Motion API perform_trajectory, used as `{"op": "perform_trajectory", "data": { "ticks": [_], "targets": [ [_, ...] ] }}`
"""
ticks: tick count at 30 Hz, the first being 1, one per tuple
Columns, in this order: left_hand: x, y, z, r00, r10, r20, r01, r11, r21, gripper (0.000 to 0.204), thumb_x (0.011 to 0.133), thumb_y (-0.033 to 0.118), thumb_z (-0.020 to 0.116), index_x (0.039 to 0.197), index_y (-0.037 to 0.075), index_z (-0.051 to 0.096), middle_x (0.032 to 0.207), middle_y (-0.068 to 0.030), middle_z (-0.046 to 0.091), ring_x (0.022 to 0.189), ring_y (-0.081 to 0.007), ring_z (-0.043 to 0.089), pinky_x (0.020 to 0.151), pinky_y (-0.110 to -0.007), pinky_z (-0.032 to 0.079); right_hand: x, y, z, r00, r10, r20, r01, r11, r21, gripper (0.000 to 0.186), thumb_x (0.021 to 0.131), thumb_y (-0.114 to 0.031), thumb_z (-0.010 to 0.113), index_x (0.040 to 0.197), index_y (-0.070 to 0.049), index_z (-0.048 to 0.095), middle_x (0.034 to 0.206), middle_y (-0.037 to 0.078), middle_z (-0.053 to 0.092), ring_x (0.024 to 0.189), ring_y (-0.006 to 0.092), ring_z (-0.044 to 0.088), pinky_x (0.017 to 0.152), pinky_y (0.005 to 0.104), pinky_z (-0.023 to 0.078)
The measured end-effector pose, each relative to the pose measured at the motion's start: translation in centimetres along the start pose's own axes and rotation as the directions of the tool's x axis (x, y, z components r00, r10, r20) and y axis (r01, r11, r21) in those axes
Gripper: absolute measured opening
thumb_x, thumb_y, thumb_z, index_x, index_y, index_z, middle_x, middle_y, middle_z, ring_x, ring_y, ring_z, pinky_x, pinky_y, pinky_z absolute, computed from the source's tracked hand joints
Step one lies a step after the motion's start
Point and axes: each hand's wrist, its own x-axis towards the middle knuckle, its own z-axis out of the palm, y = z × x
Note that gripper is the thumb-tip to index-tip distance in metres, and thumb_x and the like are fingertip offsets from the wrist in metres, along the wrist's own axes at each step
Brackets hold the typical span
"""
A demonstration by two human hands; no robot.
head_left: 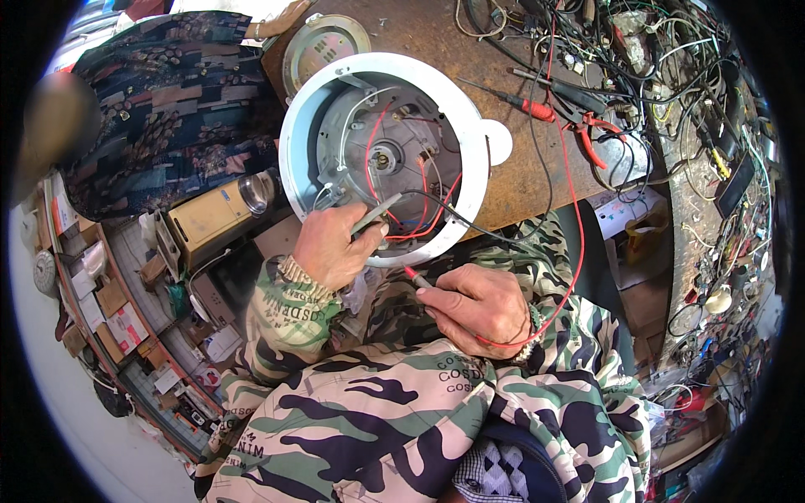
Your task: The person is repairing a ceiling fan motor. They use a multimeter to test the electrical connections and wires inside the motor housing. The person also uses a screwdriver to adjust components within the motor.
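A round white appliance housing [293,142] lies with its open side up, showing a grey metal inside and several red and white wires [369,155]. At its near left rim, my left hand [331,243] is closed on a grey test probe [377,212] with a black lead [470,223]. The probe reaches over the wiring; where its tip touches, I cannot make out. Just outside the near right rim, my right hand [482,310] pinches a second test probe [414,275] with a red end, its red lead [580,235] looping to the right.
Behind the housing sits a round metal cover [356,32]. A red-handled screwdriver [532,107] and red-handled pliers [591,134] lie on the brown workbench [524,180]. Tangled cables and parts [671,67] crowd the right. Another person's dark patterned clothing [168,109] is at the far left.
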Motion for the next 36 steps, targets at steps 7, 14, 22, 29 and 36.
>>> {"op": "perform_trajectory", "data": {
  "ticks": [7, 14, 22, 29, 36],
  "targets": [
    [-1.6, -0.2, -0.7, 0.995, 0.048, -0.086, -0.057, 0.993, -0.099, 0.022, 0.097, 0.021, 0.067, 0.094, -0.001, 0.066, 0.068, -0.0184, 0.058, 0.060, -0.0343, 0.060, 0.059, -0.039, 0.047, -0.1, 0.2, 0.3, 1.000, -0.008, -0.005, 0.008, 1.000, 0.021, 0.030, 0.073, -0.002, 0.079, 0.102, -0.002, 0.074, 0.084, 0.009, 0.067, 0.067, 0.0261, 0.067, 0.053, 0.0364, 0.053],
    [-3.0, -1.2, 0.3, 0.901, 0.210, -0.379, -0.287, 0.944, -0.160, 0.021, 0.099, 0.017, 0.065, 0.097, -0.004, 0.066, 0.084, -0.0158, 0.063, 0.070, -0.0308, 0.061, 0.064, -0.036, 0.047, 0.3, 0.2, 0.3, 1.000, -0.027, 0.016, 0.026, 0.998, 0.052, 0.031, 0.074, 0.001, 0.078, 0.104, 0.001, 0.073, 0.084, 0.011, 0.067, 0.066, 0.0264, 0.067, 0.054, 0.0360, 0.053],
    [-5.4, -1.6, 0.6, 0.921, 0.095, -0.378, -0.165, 0.974, -0.157, 0.022, 0.101, 0.018, 0.063, 0.093, -0.003, 0.065, 0.077, -0.0127, 0.059, 0.064, -0.0254, 0.056, 0.062, -0.034, 0.046, 0.4, -0.2, 0.1, 0.999, 0.048, -0.017, -0.045, 0.993, 0.112, 0.027, 0.076, 0.002, 0.077, 0.101, 0.005, 0.069, 0.083, 0.014, 0.068, 0.068, 0.0304, 0.069, 0.057, 0.0381, 0.055],
    [-7.0, -2.8, 3.0, 0.920, -0.053, -0.389, -0.095, 0.931, -0.352, 0.019, 0.101, 0.017, 0.062, 0.103, -0.002, 0.066, 0.076, -0.0100, 0.061, 0.067, -0.0164, 0.057, 0.063, -0.032, 0.047, 1.6, -0.9, -0.3, 0.986, 0.151, -0.074, -0.140, 0.981, 0.137, 0.022, 0.077, 0.003, 0.078, 0.097, 0.005, 0.069, 0.078, 0.016, 0.067, 0.064, 0.0306, 0.067, 0.055, 0.0374, 0.052],
    [-8.0, -2.5, 3.7, 0.937, -0.051, -0.345, -0.074, 0.937, -0.341, 0.020, 0.096, 0.011, 0.066, 0.111, -0.003, 0.064, 0.078, -0.0127, 0.066, 0.066, -0.0208, 0.062, 0.064, -0.032, 0.050, 1.7, -1.9, -0.3, 0.984, 0.179, -0.021, -0.174, 0.973, 0.153, 0.016, 0.076, 0.001, 0.078, 0.090, 0.004, 0.071, 0.077, 0.014, 0.067, 0.062, 0.0301, 0.068, 0.054, 0.0368, 0.052]
  ]
}}
